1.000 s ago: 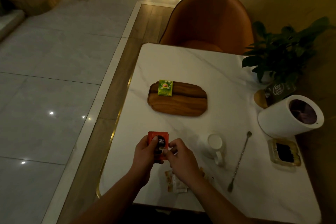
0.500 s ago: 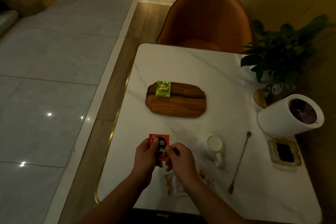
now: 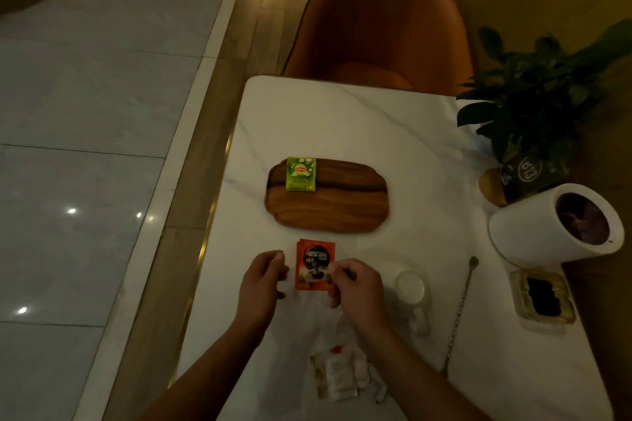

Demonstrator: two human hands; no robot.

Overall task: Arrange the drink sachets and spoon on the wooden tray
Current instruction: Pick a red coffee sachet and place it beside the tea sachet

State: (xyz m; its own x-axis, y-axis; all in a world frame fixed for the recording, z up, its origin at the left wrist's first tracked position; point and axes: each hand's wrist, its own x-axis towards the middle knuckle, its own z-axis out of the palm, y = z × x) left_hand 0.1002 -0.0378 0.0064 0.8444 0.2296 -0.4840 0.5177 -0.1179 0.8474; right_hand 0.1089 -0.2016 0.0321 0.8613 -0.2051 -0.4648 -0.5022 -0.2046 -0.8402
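On the white marble table lies the wooden tray. A green Lipton sachet rests on its far left corner. Just in front of the tray, my right hand pinches the lower right corner of a red Nescafe sachet; a second red edge shows behind it. My left hand is beside the sachet's left edge, thumb off its face and fingers loosely curled. A long thin spoon lies to the right on the table. Several pale sachets are heaped near the front edge, below my right wrist.
A white mug stands between my right hand and the spoon. A white cylindrical container, a glass dish and a potted plant line the right side. An orange chair stands at the table's far end.
The red sachet has moved forward, closer to the tray. My left thumb has come off its face; the right hand still pinches it. The view has tilted down.
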